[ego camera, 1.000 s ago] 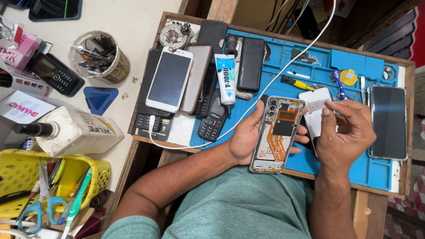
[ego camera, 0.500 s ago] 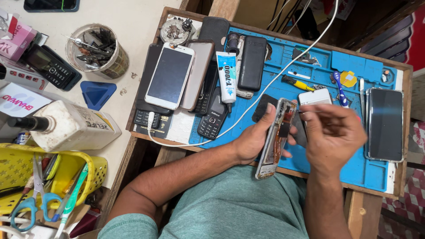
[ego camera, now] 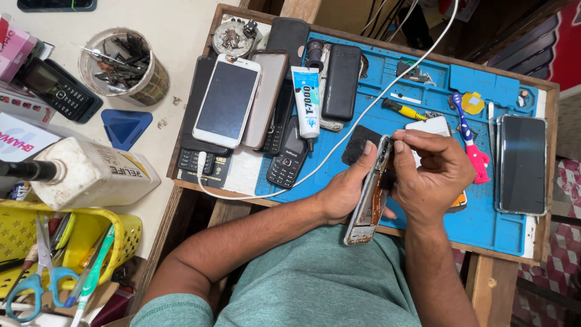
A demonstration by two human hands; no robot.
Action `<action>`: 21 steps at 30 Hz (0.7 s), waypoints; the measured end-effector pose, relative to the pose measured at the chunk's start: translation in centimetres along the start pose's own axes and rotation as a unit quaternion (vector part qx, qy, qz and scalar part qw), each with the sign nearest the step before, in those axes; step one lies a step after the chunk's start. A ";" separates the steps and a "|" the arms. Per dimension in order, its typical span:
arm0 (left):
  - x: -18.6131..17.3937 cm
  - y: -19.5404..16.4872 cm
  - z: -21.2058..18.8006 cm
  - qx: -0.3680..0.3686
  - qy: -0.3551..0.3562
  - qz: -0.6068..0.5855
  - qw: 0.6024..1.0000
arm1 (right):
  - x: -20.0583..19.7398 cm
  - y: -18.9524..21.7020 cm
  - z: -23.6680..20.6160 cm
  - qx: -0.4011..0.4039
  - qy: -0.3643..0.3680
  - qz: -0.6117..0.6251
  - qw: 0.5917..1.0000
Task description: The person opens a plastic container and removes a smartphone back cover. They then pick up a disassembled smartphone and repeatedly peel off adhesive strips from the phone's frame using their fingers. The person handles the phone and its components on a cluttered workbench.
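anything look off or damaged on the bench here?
Yes: the opened smartphone with exposed orange internals has its back off and is held on edge between the left hand and right hand. Phones are stacked unevenly at the blue work mat's left end. No spill visible.

The right hand [ego camera: 433, 178] hides the opened phone's [ego camera: 370, 197] upper edge (fingertip contact unclear).
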State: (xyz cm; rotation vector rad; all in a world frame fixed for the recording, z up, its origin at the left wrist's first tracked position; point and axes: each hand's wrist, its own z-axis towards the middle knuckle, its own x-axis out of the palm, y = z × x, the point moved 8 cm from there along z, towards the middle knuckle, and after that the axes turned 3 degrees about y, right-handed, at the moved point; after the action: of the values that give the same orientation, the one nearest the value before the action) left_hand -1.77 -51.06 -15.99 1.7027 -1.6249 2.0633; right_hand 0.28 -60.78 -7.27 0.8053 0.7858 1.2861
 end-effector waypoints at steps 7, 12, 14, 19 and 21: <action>-0.2 0.5 0.0 -0.015 0.005 -0.013 1.000 | 0.3 0.7 0.1 -0.024 0.014 -0.028 0.999; -0.4 0.5 -0.2 -0.033 -0.002 0.049 0.998 | 1.0 2.3 0.3 -0.093 0.033 -0.074 0.992; -0.4 0.2 -0.3 -0.027 -0.004 0.069 0.997 | 1.4 3.2 0.3 -0.135 0.041 -0.136 0.981; 0.1 -0.3 -0.4 -0.024 -0.007 0.080 0.996 | 1.5 3.7 0.5 -0.153 0.048 -0.164 0.973; 0.3 -0.5 -0.5 -0.021 -0.006 0.078 0.997 | 1.5 3.6 0.5 -0.150 0.051 -0.162 0.974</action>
State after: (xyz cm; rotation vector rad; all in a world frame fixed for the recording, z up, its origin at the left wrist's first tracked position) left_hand -1.98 -50.71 -15.37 1.6283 -1.8469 2.0687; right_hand -0.94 -59.00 -4.02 0.3531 0.7462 1.1211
